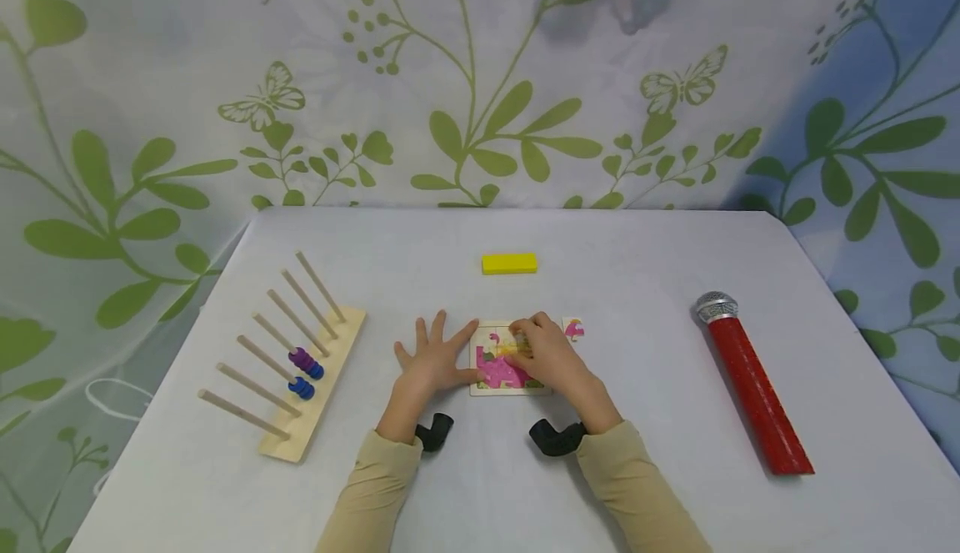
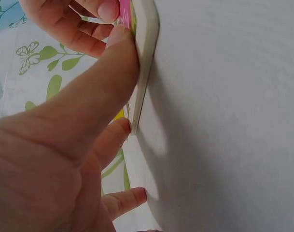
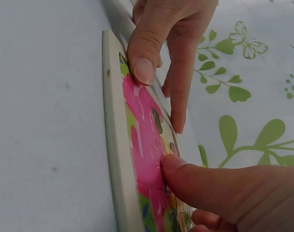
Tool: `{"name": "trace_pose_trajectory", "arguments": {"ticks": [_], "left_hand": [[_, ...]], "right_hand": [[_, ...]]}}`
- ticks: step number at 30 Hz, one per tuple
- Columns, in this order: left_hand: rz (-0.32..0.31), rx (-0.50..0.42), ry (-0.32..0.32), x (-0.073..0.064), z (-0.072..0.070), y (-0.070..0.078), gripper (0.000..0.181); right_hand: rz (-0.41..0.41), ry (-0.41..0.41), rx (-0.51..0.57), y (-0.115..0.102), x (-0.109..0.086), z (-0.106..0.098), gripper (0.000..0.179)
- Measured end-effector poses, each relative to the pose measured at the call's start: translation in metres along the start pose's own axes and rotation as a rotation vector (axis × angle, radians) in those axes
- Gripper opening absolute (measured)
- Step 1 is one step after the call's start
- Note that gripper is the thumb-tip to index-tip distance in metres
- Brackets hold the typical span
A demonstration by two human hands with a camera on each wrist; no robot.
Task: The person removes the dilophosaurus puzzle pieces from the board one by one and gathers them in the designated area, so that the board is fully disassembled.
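A small jigsaw puzzle (image 1: 501, 374) with a pink picture lies in a pale wooden frame tray at the table's middle. With fingers spread, my left hand (image 1: 431, 361) rests at its left edge; the thumb (image 2: 110, 72) lies on the frame's near side and the index fingertip touches the far left corner. My right hand (image 1: 551, 357) is over the right part of the puzzle, its thumb (image 3: 185, 176) and curled fingers round a puzzle piece (image 1: 522, 342), mostly hidden by the hand. A loose puzzle piece (image 1: 573, 329) with pink print lies just right of the tray.
A yellow block (image 1: 509, 263) lies beyond the puzzle. At left stands a wooden peg rack (image 1: 330, 369) with purple and blue beads (image 1: 302, 388). A red microphone (image 1: 757, 394) with a silver head lies at right. Black curved objects (image 1: 555, 438) sit by both wrists.
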State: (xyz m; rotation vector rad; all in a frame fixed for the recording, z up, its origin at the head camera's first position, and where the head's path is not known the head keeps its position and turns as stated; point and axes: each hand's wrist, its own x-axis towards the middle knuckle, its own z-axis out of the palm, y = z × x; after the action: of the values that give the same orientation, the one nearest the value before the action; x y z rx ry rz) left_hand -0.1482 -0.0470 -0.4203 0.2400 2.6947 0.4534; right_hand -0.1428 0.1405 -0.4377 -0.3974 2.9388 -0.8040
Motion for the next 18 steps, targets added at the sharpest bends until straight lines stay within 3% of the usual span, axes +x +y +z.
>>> {"name": "trace_pose_trajectory", "arguments": {"ticks": [10, 18], "left_hand": [[-0.014, 0.001, 0.012, 0.0024, 0.0032, 0.0003, 0.078], [-0.015, 0.016, 0.005, 0.0014, 0.0019, 0.0006, 0.078]], "right_hand": [[0.020, -0.067, 0.053, 0.0019, 0.0033, -0.0030, 0.044], [0.018, -0.019, 0.133, 0.0036, 0.0054, -0.0013, 0.043]]}}
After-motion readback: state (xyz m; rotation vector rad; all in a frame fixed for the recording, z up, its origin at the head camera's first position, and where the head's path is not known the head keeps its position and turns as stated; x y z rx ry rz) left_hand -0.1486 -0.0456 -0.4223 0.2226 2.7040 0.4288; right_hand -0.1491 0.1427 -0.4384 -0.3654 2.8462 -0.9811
